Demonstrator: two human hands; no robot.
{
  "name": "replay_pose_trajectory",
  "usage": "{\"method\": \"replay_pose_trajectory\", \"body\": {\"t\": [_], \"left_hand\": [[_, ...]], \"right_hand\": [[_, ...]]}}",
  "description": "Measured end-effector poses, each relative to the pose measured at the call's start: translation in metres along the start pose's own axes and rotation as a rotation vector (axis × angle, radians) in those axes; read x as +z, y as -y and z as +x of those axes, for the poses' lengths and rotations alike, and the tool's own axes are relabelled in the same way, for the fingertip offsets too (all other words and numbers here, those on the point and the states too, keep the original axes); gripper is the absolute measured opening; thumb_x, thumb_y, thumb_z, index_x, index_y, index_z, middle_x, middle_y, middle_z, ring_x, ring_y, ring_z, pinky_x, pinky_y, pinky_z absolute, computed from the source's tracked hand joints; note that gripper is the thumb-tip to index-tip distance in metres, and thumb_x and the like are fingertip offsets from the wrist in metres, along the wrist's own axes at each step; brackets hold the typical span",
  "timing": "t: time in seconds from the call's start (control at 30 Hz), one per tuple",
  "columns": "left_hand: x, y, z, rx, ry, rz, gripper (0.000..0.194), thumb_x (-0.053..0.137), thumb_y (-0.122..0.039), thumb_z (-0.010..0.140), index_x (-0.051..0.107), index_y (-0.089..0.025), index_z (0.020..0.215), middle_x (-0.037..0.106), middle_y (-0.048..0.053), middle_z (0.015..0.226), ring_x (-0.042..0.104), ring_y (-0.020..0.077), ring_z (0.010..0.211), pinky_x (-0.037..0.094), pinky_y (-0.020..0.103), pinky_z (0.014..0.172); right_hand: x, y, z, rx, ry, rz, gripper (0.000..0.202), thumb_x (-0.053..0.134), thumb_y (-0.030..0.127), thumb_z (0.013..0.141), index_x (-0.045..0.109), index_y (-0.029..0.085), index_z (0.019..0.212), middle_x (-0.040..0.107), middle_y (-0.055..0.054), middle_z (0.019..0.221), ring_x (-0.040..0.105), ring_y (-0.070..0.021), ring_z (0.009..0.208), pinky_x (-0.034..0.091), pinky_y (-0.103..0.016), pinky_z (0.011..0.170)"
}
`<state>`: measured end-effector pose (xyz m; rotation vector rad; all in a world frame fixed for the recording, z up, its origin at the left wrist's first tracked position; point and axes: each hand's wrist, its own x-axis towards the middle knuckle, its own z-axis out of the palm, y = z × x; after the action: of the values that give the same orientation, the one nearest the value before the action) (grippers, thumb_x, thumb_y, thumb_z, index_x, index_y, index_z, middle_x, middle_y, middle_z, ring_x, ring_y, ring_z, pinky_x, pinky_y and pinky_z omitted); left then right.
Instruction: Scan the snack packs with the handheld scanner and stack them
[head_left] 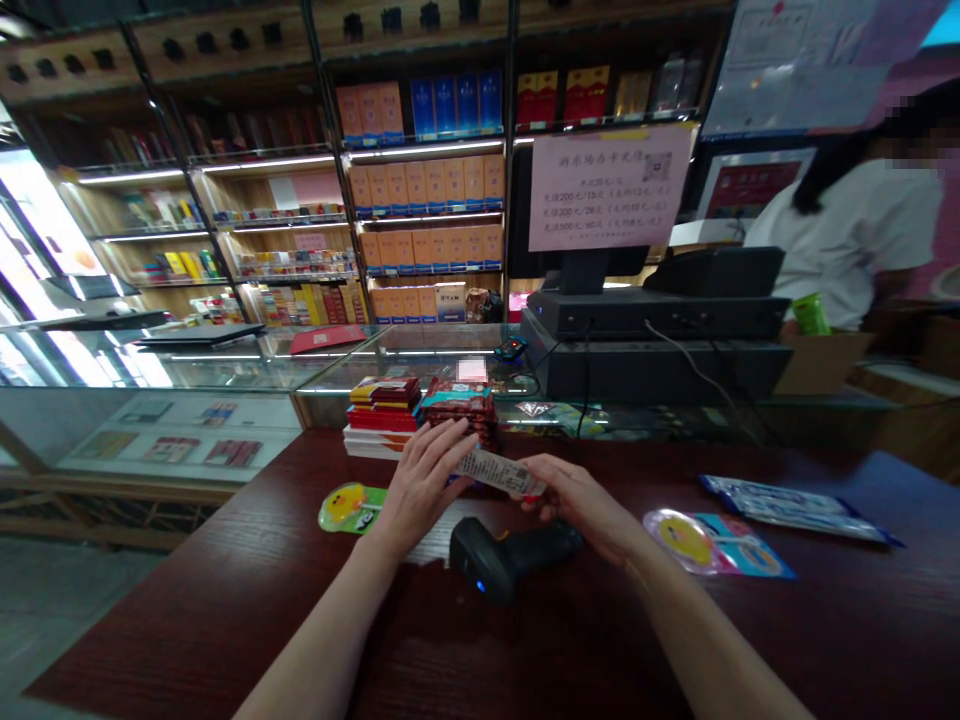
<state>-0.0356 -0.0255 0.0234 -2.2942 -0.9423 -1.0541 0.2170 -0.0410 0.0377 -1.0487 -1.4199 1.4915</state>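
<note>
Between my two hands is a small narrow pack [499, 472] with a printed white label facing up. My left hand [424, 485] grips its left end, and my right hand [574, 500] pinches its right end. Just below them a black barcode scanner [506, 560] with a blue light lies on the dark wooden counter [247, 590]. Behind my left hand stand a stack of red, yellow and white boxes [382, 415] and a pile of brown-red packets [459, 400]. A green card with a yellow duck [349, 505] lies left of my left hand.
On the right lie another duck card [686, 540] and a long blue-white packet [799, 508]. A cash register with a monitor [585, 270] stands behind on a glass case. A person in white [847, 230] is at the far right. Stocked shelves [427, 220] line the wall.
</note>
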Motion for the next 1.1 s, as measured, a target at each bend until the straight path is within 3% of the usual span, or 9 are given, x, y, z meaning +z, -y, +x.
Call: {"method": "replay_pose_trajectory", "body": {"t": [0.13, 0.3, 0.47, 0.67, 0.87, 1.1], "left_hand": [[0.001, -0.005, 0.001, 0.03, 0.048, 0.014, 0.071, 0.061, -0.026, 0.094, 0.024, -0.029, 0.155, 0.049, 0.01, 0.149, 0.043, 0.0264, 0.141, 0.034, 0.051, 0.12], [0.003, -0.005, -0.001, 0.005, 0.035, 0.044, 0.076, 0.061, -0.022, 0.093, 0.021, -0.032, 0.157, 0.047, 0.01, 0.148, 0.045, 0.0283, 0.139, 0.039, 0.051, 0.117], [0.003, -0.003, -0.003, 0.018, 0.045, 0.051, 0.077, 0.061, -0.025, 0.094, 0.018, -0.032, 0.157, 0.053, 0.01, 0.14, 0.05, 0.027, 0.134, 0.037, 0.052, 0.118], [0.002, 0.004, -0.005, -0.033, -0.006, 0.05, 0.079, 0.063, -0.032, 0.093, 0.016, -0.029, 0.158, 0.055, 0.011, 0.143, 0.052, 0.0261, 0.133, 0.035, 0.051, 0.12], [-0.006, 0.012, -0.009, -0.115, -0.041, 0.05, 0.078, 0.066, -0.03, 0.091, 0.023, -0.03, 0.156, 0.052, 0.012, 0.147, 0.052, 0.0278, 0.133, 0.042, 0.048, 0.112], [-0.014, 0.021, -0.014, -0.169, -0.07, 0.06, 0.082, 0.069, -0.031, 0.088, 0.023, -0.029, 0.156, 0.05, 0.013, 0.15, 0.051, 0.0282, 0.133, 0.042, 0.047, 0.111]], "right_hand": [[-0.002, -0.003, 0.0, 0.045, 0.001, 0.101, 0.042, 0.064, 0.058, 0.086, 0.069, 0.019, 0.101, 0.074, -0.007, 0.088, 0.066, -0.0141, 0.068, 0.045, -0.021, 0.053], [-0.003, -0.005, 0.0, 0.048, 0.01, 0.134, 0.042, 0.061, 0.057, 0.089, 0.07, 0.017, 0.098, 0.075, -0.008, 0.092, 0.065, -0.013, 0.064, 0.045, -0.02, 0.05], [-0.003, -0.005, 0.001, 0.063, -0.016, 0.132, 0.044, 0.055, 0.057, 0.093, 0.07, 0.016, 0.098, 0.076, -0.01, 0.086, 0.066, -0.0142, 0.062, 0.045, -0.021, 0.049], [-0.01, -0.012, 0.006, 0.005, -0.094, 0.134, 0.048, 0.051, 0.062, 0.092, 0.064, 0.019, 0.11, 0.077, -0.011, 0.097, 0.071, -0.018, 0.075, 0.047, -0.023, 0.054], [-0.018, -0.018, 0.007, -0.185, -0.241, -0.16, 0.056, 0.066, 0.06, 0.081, 0.06, 0.022, 0.12, 0.075, -0.01, 0.106, 0.069, -0.0244, 0.094, 0.052, -0.034, 0.075], [-0.022, -0.019, -0.003, -0.266, -0.136, -0.322, 0.051, 0.066, 0.05, 0.084, 0.057, 0.022, 0.126, 0.07, -0.011, 0.12, 0.066, -0.0265, 0.11, 0.051, -0.042, 0.094]]}}
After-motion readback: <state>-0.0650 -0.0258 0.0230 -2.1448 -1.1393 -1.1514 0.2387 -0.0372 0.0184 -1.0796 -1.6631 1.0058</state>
